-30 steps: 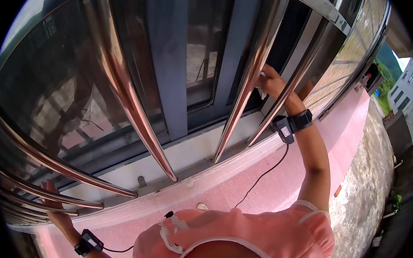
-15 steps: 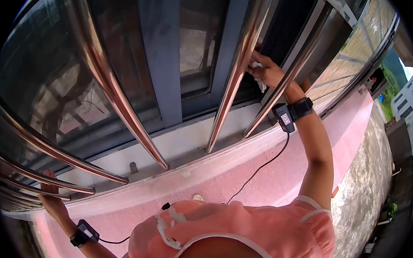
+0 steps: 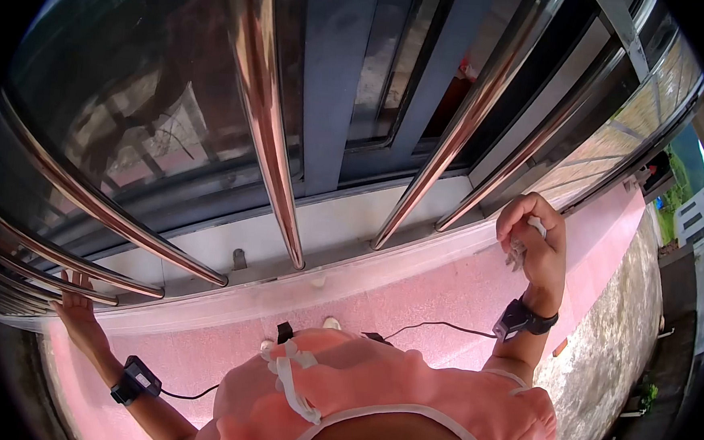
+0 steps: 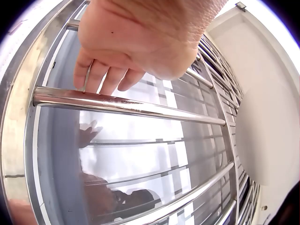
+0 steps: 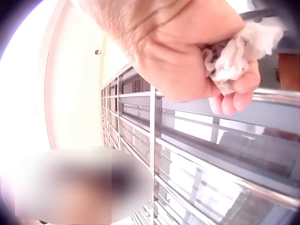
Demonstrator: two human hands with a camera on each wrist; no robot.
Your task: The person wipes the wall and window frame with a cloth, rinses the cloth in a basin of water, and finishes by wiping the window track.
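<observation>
My right hand (image 3: 546, 240) is outside the metal bars, its fingers curled round a crumpled white tissue (image 5: 229, 61). Grey smudges mark the tissue, and one end sticks out past the thumb in the right wrist view. Over at the far left, my left hand (image 3: 80, 320) is at the lower ends of the bars, its fingers stretched out and nothing held in them. In the left wrist view those fingers (image 4: 110, 77) reach just behind a shiny bar (image 4: 126, 107). Behind the bars stands a sliding window with a grey frame (image 3: 327, 97).
A white sill (image 3: 266, 235) runs under the window, with a small metal bracket (image 3: 239, 259) on it. Below lies a pink floor (image 3: 412, 296), bordered by rough concrete (image 3: 604, 316) on the right. A cable (image 3: 442, 325) trails from the right wrist camera.
My right hand has come out from between the bars with the tissue and moved down towards my body. My left hand stays at the left bars. The head view has shifted.
</observation>
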